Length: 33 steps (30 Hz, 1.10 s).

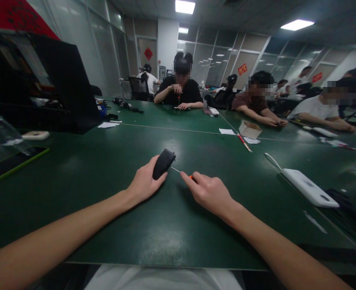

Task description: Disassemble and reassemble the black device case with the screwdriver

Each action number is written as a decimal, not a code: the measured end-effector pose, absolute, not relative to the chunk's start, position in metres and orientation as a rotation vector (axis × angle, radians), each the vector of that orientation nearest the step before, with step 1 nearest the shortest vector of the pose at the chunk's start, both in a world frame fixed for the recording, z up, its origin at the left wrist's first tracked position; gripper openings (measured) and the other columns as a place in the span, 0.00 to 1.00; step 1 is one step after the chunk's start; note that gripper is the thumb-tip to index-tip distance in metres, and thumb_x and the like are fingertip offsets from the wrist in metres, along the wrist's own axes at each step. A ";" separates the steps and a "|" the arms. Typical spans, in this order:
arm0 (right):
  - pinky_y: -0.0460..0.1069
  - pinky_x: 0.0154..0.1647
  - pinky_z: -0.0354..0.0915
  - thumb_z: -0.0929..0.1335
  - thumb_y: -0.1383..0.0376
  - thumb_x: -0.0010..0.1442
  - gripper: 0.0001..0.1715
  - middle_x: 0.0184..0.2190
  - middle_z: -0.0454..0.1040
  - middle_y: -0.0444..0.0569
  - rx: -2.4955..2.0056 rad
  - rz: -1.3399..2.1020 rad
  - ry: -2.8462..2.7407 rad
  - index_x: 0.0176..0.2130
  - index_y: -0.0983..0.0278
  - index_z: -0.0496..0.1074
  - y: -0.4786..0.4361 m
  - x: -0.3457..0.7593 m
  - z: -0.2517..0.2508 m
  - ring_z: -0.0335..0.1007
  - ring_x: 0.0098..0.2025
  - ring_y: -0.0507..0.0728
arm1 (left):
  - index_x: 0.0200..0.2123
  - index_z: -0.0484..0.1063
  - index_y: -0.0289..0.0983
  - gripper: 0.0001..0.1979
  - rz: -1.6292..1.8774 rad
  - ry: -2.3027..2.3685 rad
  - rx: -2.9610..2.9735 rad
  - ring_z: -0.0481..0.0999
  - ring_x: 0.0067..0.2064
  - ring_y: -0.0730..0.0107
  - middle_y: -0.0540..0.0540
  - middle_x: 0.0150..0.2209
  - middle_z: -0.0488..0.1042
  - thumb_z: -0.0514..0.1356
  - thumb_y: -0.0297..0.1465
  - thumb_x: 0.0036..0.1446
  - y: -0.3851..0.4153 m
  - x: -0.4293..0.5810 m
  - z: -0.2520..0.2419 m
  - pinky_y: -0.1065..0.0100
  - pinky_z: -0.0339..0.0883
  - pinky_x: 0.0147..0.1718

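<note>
My left hand (147, 177) is wrapped round a small black box-shaped device (163, 163), which it holds tilted on the green table. Small metal bits stick out from the device's right end. In my right hand (209, 191) is a screwdriver (175, 170) with a thin metal shaft and a bit of orange handle showing. My index finger lies along it. The shaft's tip points at the right side of the device; whether it touches cannot be made out. Most of the handle is hidden inside my fingers.
A white power bank (310, 187) with a strap lies at right. A small open cardboard box (250, 131) and paper (227, 131) stand farther off. At left are a green-edged phone (15, 164) and a large black case (60, 84). Several people sit round the table (105, 229).
</note>
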State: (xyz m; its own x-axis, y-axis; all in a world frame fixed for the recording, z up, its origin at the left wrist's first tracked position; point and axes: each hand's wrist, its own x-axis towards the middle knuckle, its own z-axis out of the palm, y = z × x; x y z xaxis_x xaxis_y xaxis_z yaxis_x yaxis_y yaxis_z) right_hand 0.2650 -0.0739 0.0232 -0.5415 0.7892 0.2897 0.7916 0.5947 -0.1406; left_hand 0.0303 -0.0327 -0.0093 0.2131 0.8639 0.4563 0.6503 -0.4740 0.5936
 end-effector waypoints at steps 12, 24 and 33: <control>0.47 0.35 0.61 0.66 0.64 0.65 0.18 0.35 0.71 0.47 -1.215 0.508 -2.209 0.54 0.59 0.74 -0.085 0.242 0.029 0.66 0.33 0.53 | 0.46 0.65 0.37 0.20 1.133 1.520 2.081 0.78 0.35 0.58 0.43 0.36 0.78 0.61 0.43 0.56 -0.026 0.030 -0.005 0.64 0.67 0.34; 0.40 0.13 0.42 0.63 0.58 0.64 0.24 0.27 0.64 0.42 -1.201 1.825 -1.495 0.57 0.64 0.67 -0.076 0.243 0.030 0.45 0.16 0.44 | 0.54 0.63 0.38 0.24 1.071 1.556 2.303 0.78 0.34 0.55 0.43 0.36 0.76 0.56 0.45 0.61 -0.026 0.029 -0.010 0.64 0.65 0.31; 0.52 0.38 0.61 0.62 0.64 0.66 0.24 0.40 0.74 0.55 -1.278 0.471 -2.292 0.60 0.61 0.69 -0.085 0.242 0.014 0.69 0.36 0.59 | 0.54 0.62 0.38 0.23 1.106 1.500 2.292 0.77 0.35 0.56 0.43 0.38 0.75 0.57 0.44 0.61 -0.029 0.031 -0.010 0.64 0.64 0.32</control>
